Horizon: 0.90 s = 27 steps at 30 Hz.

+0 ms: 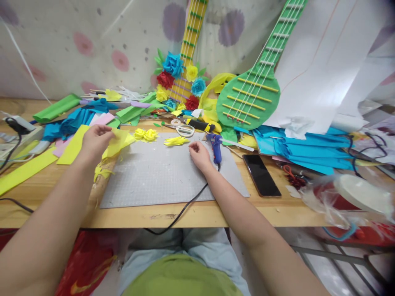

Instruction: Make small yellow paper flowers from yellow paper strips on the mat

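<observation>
The left hand (97,139) is over the far-left corner of the grey cutting mat (148,181), its fingers bent against a yellow crepe paper piece (120,144); whether they pinch it cannot be told. A larger yellow crepe paper sheet (70,147) lies left of the mat on the wooden table (132,218). The right hand (199,154) is near the mat's far edge, fingers curled in with the tips drawn together. Between the hands, along that edge, are yellow paper flowers (145,135) and a yellow paper bundle (176,141). The blue glue gun (216,150) lies at the far-right corner, just beside the right hand. Scissors (185,130) lie beyond the far edge; a smartphone (261,174) lies off the right edge.
</observation>
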Each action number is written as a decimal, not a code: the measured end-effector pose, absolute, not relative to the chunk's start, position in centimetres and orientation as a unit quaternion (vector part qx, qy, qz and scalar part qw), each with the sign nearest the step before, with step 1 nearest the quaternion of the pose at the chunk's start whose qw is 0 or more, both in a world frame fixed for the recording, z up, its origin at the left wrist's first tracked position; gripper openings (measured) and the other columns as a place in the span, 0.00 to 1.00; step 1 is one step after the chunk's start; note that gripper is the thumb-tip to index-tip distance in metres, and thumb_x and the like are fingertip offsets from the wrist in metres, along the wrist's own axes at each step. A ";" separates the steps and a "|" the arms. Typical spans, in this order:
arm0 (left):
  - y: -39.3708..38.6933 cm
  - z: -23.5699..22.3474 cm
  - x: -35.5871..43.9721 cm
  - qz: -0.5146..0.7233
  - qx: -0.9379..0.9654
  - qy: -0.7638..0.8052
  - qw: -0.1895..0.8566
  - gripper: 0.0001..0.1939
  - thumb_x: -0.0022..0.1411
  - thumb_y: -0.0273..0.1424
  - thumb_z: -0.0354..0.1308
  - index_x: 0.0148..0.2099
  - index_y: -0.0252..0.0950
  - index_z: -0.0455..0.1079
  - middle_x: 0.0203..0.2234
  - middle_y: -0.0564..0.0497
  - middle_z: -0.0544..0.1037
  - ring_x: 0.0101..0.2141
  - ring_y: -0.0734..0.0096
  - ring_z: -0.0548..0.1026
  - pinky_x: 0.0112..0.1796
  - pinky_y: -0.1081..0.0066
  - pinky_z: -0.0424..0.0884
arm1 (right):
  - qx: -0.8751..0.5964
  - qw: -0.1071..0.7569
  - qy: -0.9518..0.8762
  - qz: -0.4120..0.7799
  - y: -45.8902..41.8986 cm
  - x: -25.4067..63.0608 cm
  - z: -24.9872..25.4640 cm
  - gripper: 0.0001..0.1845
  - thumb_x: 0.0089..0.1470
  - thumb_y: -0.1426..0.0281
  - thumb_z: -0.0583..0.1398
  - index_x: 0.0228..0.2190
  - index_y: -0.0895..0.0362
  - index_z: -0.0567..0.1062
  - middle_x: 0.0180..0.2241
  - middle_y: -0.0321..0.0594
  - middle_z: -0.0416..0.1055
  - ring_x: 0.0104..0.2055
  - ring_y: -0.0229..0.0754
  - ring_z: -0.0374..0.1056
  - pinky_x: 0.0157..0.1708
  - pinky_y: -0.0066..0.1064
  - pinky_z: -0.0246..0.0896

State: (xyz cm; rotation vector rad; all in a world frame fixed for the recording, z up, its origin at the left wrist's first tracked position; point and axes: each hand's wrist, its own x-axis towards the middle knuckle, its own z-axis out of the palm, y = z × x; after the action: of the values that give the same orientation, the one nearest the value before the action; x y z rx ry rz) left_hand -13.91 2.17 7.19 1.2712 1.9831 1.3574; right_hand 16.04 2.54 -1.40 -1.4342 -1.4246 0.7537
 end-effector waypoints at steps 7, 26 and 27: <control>1.7 4.8 -9.1 0.496 0.514 0.660 0.235 0.12 0.45 0.29 0.57 0.36 0.35 0.66 0.22 0.57 0.68 0.22 0.79 0.65 0.26 0.77 0.61 | -0.574 0.481 -0.581 0.318 2.5 16.0 -1.3 0.04 0.43 0.71 0.53 0.26 0.55 0.67 0.26 0.33 0.65 0.28 0.35 0.60 0.34 0.28 0.58; 0.4 5.2 -16.2 0.089 0.612 0.783 0.067 0.21 0.50 0.29 0.55 0.49 0.36 0.65 0.47 0.48 0.72 0.44 0.65 0.70 0.43 0.68 0.65 | -0.575 0.431 -0.632 0.291 2.2 15.8 -1.3 0.07 0.44 0.70 0.54 0.30 0.56 0.69 0.28 0.33 0.68 0.29 0.35 0.62 0.35 0.29 0.59; 0.2 5.2 -16.6 0.065 0.619 0.781 0.056 0.22 0.50 0.31 0.55 0.49 0.37 0.65 0.47 0.49 0.71 0.45 0.64 0.70 0.43 0.69 0.65 | -0.576 0.424 -0.637 0.287 2.1 15.9 -1.4 0.08 0.44 0.70 0.54 0.30 0.56 0.70 0.28 0.34 0.68 0.29 0.35 0.63 0.35 0.29 0.59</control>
State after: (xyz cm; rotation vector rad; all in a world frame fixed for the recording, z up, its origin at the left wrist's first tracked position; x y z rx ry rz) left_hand -16.56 0.25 5.17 1.8769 2.3702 0.1964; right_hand 15.86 2.14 -1.36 -1.4423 -1.5930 0.7189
